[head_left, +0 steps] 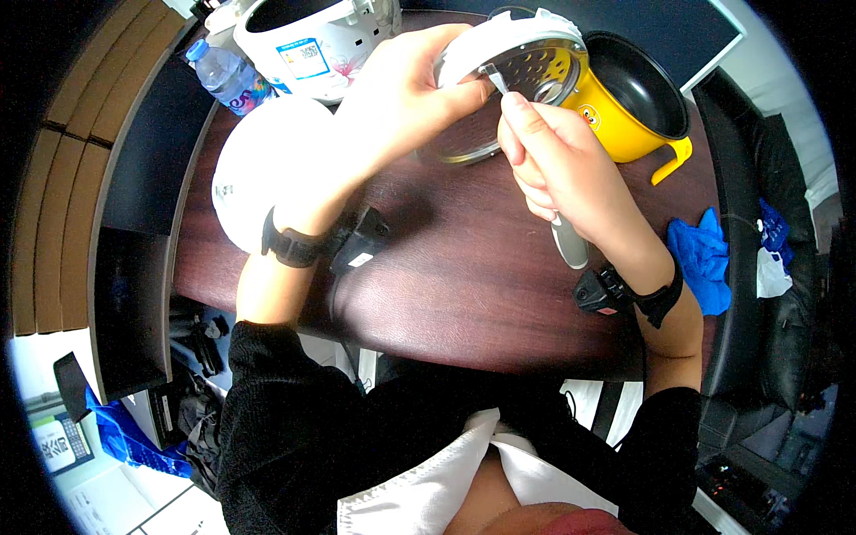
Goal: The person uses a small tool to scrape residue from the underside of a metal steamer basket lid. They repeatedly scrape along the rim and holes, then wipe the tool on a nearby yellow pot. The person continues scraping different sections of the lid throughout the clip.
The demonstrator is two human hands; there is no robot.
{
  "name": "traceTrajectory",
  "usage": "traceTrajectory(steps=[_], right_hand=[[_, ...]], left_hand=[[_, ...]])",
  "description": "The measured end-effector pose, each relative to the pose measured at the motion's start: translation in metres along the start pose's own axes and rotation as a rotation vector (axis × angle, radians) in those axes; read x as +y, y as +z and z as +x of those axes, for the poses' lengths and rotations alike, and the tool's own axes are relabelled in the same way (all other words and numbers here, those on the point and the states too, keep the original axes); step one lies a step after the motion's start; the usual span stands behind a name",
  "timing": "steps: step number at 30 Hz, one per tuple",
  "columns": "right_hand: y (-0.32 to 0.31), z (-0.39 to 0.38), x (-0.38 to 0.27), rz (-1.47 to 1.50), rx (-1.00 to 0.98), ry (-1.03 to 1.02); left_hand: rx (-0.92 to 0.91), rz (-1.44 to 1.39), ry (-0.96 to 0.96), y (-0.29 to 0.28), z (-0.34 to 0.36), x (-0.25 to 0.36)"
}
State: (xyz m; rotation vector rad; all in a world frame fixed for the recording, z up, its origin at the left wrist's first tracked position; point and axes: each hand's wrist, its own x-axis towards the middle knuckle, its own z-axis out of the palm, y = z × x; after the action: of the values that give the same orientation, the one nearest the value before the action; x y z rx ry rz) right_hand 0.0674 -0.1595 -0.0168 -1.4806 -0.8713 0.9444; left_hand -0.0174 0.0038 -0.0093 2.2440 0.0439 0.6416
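Note:
At the far side of the table, my left hand (419, 89) is closed on the edge of a round lid (468, 53) with a white rim. The lid is tilted up, and a disc with holes shows within it. My right hand (557, 147) is wrapped round a slim tool (571, 245) with a grey and white handle. Its flat, pale tip reaches up to the lid's inner side, close to my left thumb; whether it touches cannot be made out. Right behind my right hand stands a yellow pot (615, 125) with a black inside.
A white appliance body (312, 45) stands far left beside a water bottle (223, 76). A white rounded object (267, 169) lies by my left forearm. A blue cloth (700, 259) is at the right edge of the dark wooden table (446, 285). Black bands circle both wrists.

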Motion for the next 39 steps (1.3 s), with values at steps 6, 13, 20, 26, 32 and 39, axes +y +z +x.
traceTrajectory(steps=[6,13,20,26,32,39], right_hand=[[-0.001,0.000,0.004,0.067,0.021,0.019],[-0.003,0.001,0.006,0.106,0.004,0.040],[-0.006,0.000,0.007,0.090,0.029,0.034],[-0.007,-0.002,0.009,0.097,0.023,0.040],[-0.004,-0.004,0.007,0.073,0.037,0.037],[-0.001,-0.004,0.006,0.089,0.040,0.052]], left_hand=[[0.028,0.075,0.005,0.003,-0.002,-0.001],[-0.011,0.117,0.003,0.003,0.000,-0.006],[0.202,-0.067,0.194,0.010,-0.010,0.001],[0.128,-0.088,0.098,0.008,-0.004,0.005],[0.092,-0.012,-0.095,0.004,-0.002,0.008],[0.058,-0.050,0.057,0.007,0.002,-0.002]])
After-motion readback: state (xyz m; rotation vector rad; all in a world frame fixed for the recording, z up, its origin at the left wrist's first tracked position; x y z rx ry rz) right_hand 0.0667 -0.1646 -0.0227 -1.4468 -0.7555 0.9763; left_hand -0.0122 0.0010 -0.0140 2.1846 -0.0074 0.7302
